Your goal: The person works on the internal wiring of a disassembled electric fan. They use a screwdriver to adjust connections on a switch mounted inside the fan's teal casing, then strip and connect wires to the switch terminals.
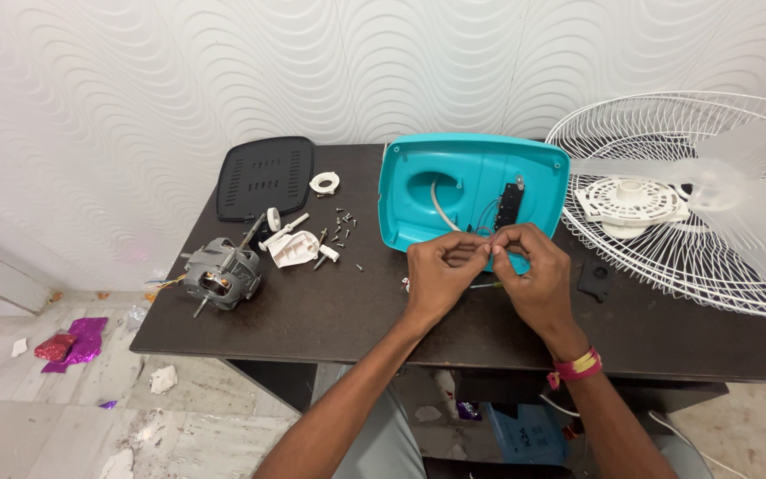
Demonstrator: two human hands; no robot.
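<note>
from the head view, my left hand point(441, 270) and right hand point(532, 266) each keep a narrow pinching grip on thin wires point(480, 232) at the near edge of the teal housing point(472, 177); tugging might snap them, or knock screws point(343, 226) off the tabletop point(330, 310).

Bright, even indoor light, soft shadows under the hands, faint sheen on the dark table point(330, 310), edges bowing slightly, everything sharp.

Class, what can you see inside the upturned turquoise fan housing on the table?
Inside the turquoise housing: a white cable and a black switch block. The left hand and right hand cover its near edge.
</note>
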